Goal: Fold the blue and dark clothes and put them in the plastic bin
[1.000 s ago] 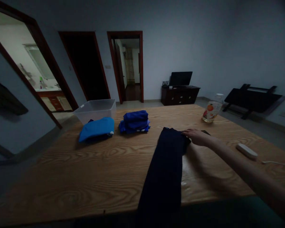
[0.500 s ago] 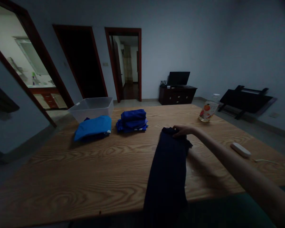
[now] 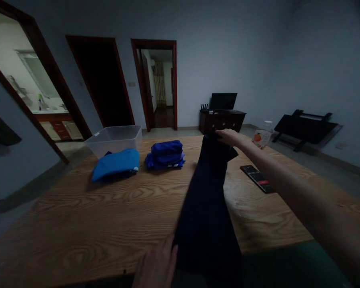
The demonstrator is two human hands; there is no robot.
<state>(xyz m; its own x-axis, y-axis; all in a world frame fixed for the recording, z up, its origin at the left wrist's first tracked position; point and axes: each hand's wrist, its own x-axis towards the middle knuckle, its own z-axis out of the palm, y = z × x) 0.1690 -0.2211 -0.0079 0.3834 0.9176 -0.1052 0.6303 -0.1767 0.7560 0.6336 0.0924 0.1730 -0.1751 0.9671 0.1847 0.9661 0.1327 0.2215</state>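
Though beside dark garment (image 3: 207, 208), phone (image 3: 257, 179) apart

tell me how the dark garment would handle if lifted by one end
Probably floppy: the dark garment drapes in a long strip from the right hand pinching its far end. Likely light, since one grip raises it. It may slide off the table, where its near end overhangs.

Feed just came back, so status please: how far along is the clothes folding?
Done: a light blue garment and a darker blue bundle lie folded beside the clear bin. In hand: the dark garment lies as a long strip across the table; the right hand grips its far end, the left hand rests open at its near edge. Left: folding that strip down; both blue pieces sit outside the bin.
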